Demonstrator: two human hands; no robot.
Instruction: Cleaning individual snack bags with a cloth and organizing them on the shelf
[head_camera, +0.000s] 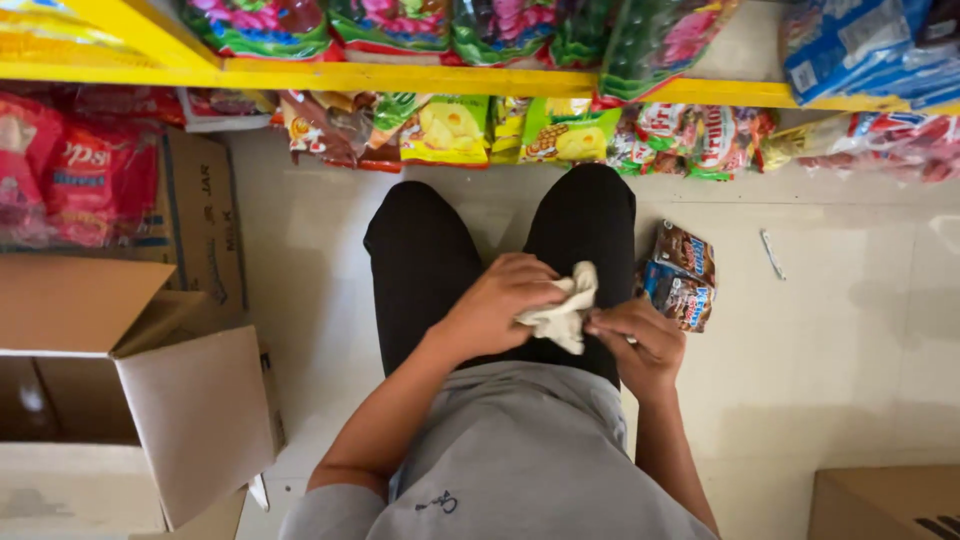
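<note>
I sit or squat on a tiled floor, my knees in black trousers in front of me. My left hand (500, 300) and my right hand (640, 345) meet over my right thigh. Between them they hold a crumpled off-white cloth (563, 312). The left hand grips its upper part, and the right hand's fingers pinch its lower edge. Two small brown and blue snack packets (682, 275) lie on the floor just right of my right knee.
A yellow shelf (400, 77) runs across the top, packed with colourful snack bags above and below it. An open cardboard box (150, 380) stands at the left, and another box corner (880, 500) at the bottom right. A small white strip (771, 254) lies on the tiles.
</note>
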